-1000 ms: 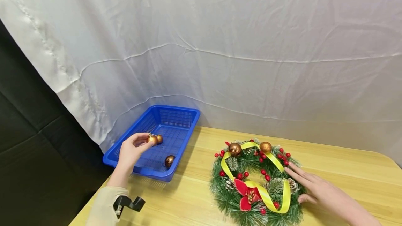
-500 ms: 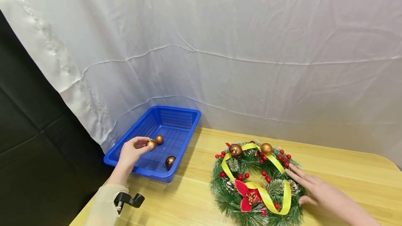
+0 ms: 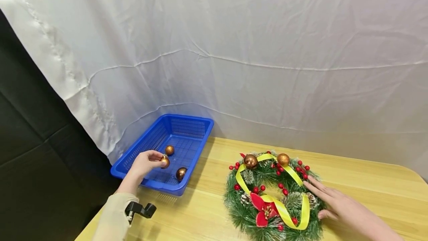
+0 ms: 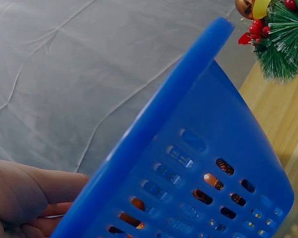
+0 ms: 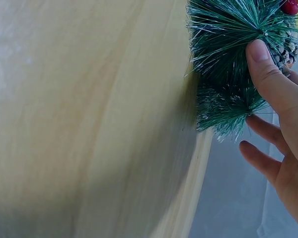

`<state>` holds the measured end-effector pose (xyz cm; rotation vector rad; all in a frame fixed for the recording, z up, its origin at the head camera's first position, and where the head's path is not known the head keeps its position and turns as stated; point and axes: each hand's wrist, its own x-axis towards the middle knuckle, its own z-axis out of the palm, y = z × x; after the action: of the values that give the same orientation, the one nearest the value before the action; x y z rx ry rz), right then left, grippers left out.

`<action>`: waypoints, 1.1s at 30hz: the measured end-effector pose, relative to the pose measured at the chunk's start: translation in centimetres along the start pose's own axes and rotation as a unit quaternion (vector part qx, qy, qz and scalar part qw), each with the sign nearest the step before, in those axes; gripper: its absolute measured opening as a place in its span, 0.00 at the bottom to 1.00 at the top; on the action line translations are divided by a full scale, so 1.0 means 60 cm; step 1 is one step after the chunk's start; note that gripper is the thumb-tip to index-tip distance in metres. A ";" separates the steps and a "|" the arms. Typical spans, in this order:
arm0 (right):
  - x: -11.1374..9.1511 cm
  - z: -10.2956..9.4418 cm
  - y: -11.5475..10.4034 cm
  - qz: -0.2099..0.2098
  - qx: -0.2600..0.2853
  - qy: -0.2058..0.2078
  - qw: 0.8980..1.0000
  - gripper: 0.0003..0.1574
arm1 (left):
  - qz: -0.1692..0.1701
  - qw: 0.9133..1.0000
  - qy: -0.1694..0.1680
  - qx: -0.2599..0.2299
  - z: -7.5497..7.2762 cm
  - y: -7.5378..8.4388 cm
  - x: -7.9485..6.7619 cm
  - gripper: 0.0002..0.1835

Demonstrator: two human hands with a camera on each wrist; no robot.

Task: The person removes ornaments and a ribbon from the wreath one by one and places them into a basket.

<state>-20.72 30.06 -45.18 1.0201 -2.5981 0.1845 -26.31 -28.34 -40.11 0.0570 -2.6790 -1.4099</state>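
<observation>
Over the near part of the blue plastic basket point(image 3: 193, 185), my left hand point(image 3: 143, 164) pinches a shiny copper Christmas bauble point(image 3: 165, 161) with a small cap on top. Inside the basket lie a glittery copper bauble point(image 3: 169, 150) and a darker brown one point(image 3: 181, 173). In the left wrist view, the basket wall point(image 4: 228, 124) hides my fingertips, and bits of the baubles show through its slots. My right hand point(image 3: 337, 202) rests, fingers extended, on the right edge of a green Christmas wreath point(image 3: 240, 211). Its thumb point(image 5: 268, 69) lies against the needles in the right wrist view.
The wreath carries a yellow ribbon point(image 3: 282, 209), a red poinsettia point(image 3: 262, 209), red berries, pine cones and two copper baubles point(image 3: 250, 161). Behind the wooden table point(image 3: 204, 215) hangs a pale curtain point(image 3: 250, 66); black cloth point(image 3: 30, 140) covers the left side.
My left hand has lowered slightly toward the near end of the basket with its bauble, apart now from the glittery one that it overlapped. The right hand stays on the wreath.
</observation>
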 end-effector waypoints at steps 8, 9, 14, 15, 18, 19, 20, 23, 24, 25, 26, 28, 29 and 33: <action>-0.001 0.002 -0.003 0.007 0.008 -0.005 1.000 0.53 | -0.004 1.000 0.005 0.002 0.003 0.000 -0.001 0.16; -0.001 0.002 -0.003 0.008 0.008 -0.005 1.000 0.53 | -0.005 1.000 0.005 0.002 0.003 0.000 -0.001 0.16; -0.002 0.002 -0.004 0.010 0.007 -0.007 1.000 0.53 | -0.011 1.000 0.007 0.010 0.003 0.002 -0.002 0.18; -0.002 0.001 -0.004 0.009 0.007 -0.006 1.000 0.53 | -0.012 1.000 0.008 0.013 0.002 0.002 -0.002 0.19; -0.002 0.001 -0.004 0.009 0.007 -0.003 1.000 0.53 | -0.012 1.000 0.009 0.017 0.001 0.002 -0.003 0.20; -0.002 0.001 -0.005 0.009 0.007 -0.003 1.000 0.53 | -0.013 1.000 0.011 0.016 0.001 0.002 -0.003 0.20; -0.002 0.001 -0.005 0.008 0.007 -0.002 1.000 0.53 | -0.013 1.000 0.012 0.015 0.001 0.002 -0.003 0.21; -0.002 0.002 -0.004 0.007 0.007 0.001 1.000 0.54 | -0.010 1.000 0.021 0.008 0.001 0.003 -0.005 0.22; -0.002 0.002 -0.004 0.008 0.007 0.001 1.000 0.54 | -0.006 1.000 0.025 0.005 0.001 0.004 -0.005 0.22; -0.003 0.002 -0.004 0.006 0.007 0.003 1.000 0.54 | -0.002 1.000 0.031 0.004 0.001 0.005 -0.006 0.22; -0.003 0.002 -0.004 0.006 0.006 0.004 1.000 0.54 | 0.005 0.999 0.036 0.003 0.002 0.006 -0.006 0.22; -0.003 0.002 -0.003 0.005 0.006 0.006 1.000 0.54 | 0.018 0.999 0.049 0.002 0.004 0.010 -0.007 0.22; -0.002 0.002 -0.003 0.006 0.005 0.005 1.000 0.54 | 0.024 0.998 0.057 0.000 0.006 0.014 -0.007 0.21; -0.001 0.001 -0.002 0.009 0.007 0.000 1.000 0.54 | 0.043 0.996 0.075 -0.009 0.015 0.036 -0.009 0.21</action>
<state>-20.57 30.00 -45.26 1.0010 -2.6109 0.2062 -25.81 -26.32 -38.89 0.0441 -2.5170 -1.3482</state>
